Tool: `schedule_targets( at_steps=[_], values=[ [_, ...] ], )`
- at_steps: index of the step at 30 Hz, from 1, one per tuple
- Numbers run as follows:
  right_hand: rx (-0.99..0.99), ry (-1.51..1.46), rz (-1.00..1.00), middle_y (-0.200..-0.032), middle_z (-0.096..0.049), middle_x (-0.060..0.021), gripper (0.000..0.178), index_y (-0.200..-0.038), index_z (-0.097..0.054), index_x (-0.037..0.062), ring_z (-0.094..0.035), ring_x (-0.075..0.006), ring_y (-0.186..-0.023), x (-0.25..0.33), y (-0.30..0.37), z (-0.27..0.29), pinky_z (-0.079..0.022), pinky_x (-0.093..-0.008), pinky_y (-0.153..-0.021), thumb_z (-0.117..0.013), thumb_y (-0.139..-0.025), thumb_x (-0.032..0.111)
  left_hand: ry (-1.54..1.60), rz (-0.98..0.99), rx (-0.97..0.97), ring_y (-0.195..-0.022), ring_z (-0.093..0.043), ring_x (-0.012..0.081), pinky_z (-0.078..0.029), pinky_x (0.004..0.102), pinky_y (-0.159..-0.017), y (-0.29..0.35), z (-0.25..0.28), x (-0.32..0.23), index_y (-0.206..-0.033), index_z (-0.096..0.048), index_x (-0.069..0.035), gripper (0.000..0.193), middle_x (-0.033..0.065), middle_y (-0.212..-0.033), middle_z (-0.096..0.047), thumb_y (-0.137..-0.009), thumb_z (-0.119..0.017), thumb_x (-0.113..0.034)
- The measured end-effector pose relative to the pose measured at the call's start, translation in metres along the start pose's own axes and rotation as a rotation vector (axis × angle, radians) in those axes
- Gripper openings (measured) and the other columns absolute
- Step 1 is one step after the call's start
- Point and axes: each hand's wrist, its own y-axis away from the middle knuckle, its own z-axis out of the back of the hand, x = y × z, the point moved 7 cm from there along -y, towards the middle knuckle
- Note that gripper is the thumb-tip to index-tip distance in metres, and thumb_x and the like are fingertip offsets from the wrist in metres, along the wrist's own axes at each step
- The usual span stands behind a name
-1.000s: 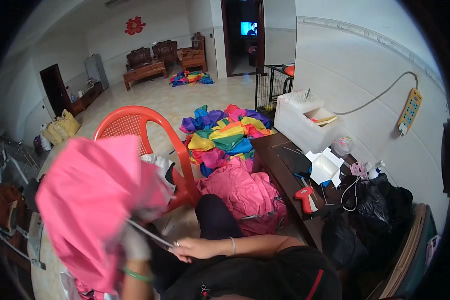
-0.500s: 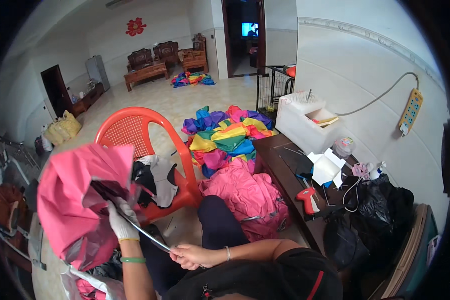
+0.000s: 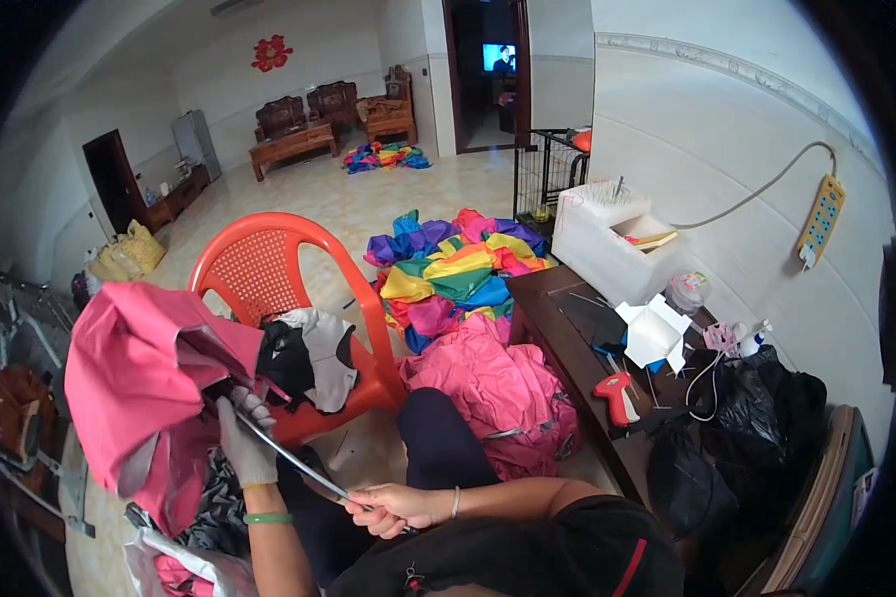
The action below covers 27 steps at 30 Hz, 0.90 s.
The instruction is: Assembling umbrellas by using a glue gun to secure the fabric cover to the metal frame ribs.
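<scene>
A pink umbrella (image 3: 129,368) with a silver metal shaft (image 3: 304,466) is tilted across my lap, its canopy loose and bunched at the left. My left hand (image 3: 247,438), in a whitish glove, is closed around the shaft just below the canopy. Folds of cloth hide part of its fingers. My bare right hand (image 3: 393,509) grips the lower end of the shaft, fingers wrapped round it. Under the canopy's right edge, black and grey-white cloth (image 3: 319,358) lies on the seat of a red plastic chair (image 3: 368,308).
Pink fabric (image 3: 493,388) and rainbow-coloured fabric (image 3: 463,269) are heaped beyond my knees. A dark table (image 3: 548,308) at the right bears a red glue gun (image 3: 617,400), an opened white box (image 3: 655,336) and a foam box (image 3: 607,244). A white bag (image 3: 184,557) stands at lower left.
The canopy has swung slightly left and drooped, baring more of the shaft and the dark grey cloth beneath. Both hands keep their hold on the umbrella.
</scene>
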Motion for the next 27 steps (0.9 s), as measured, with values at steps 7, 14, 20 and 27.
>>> schedule_targets(
  at_steps=[7, 14, 20, 27],
  values=[
    [-0.221, 0.219, 0.083, -0.063, -0.032, 0.0068, 0.028, -0.087, -0.041, 0.0135, -0.024, -0.0022, -0.044, 0.029, -0.023, -0.007, -0.018, -0.019, -0.036, -0.038, -0.102, 0.037, -0.339, -0.116, -0.266, -0.053, -0.051, 0.0093, -0.037, 0.0221, -0.042, -0.072, 0.051, -0.038, -0.086, -0.059, -0.008, 0.03, -0.0016, -0.07, -0.059, -0.097, -0.051, -0.034],
    [-0.076, 0.405, 0.327, -0.062, -0.032, 0.0064, 0.027, -0.086, -0.04, 0.0151, -0.026, -0.0024, -0.044, 0.074, -0.026, -0.072, -0.018, -0.0183, -0.036, -0.04, -0.101, 0.037, -0.437, -0.385, -0.016, -0.054, -0.051, 0.0094, -0.039, 0.0277, -0.045, -0.09, -0.157, -0.117, -0.086, -0.064, -0.01, 0.028, -0.0012, -0.069, -0.059, -0.094, -0.053, -0.035],
    [-0.168, 0.336, 0.219, -0.063, -0.034, 0.0052, 0.026, -0.084, -0.039, 0.0152, -0.027, -0.003, -0.045, 0.084, -0.041, -0.094, -0.02, -0.0179, -0.036, -0.04, -0.102, 0.034, -0.531, -0.348, -0.36, -0.064, -0.059, 0.0189, -0.049, 0.0347, -0.058, -0.155, -0.064, -0.147, -0.097, -0.063, -0.004, 0.035, 0.0074, -0.082, -0.061, -0.091, -0.053, -0.037],
    [-0.075, 0.401, 0.258, -0.062, -0.029, 0.0056, 0.026, -0.087, -0.04, 0.0134, -0.024, -0.0031, -0.046, 0.098, -0.028, -0.106, -0.02, -0.0185, -0.038, -0.037, -0.103, 0.034, -0.777, -0.545, -0.239, -0.053, -0.058, 0.0207, -0.048, 0.0339, -0.048, -0.099, -0.186, -0.188, -0.084, -0.058, 0.001, 0.035, 0.0103, -0.071, -0.06, -0.092, -0.049, -0.033]
  ],
)
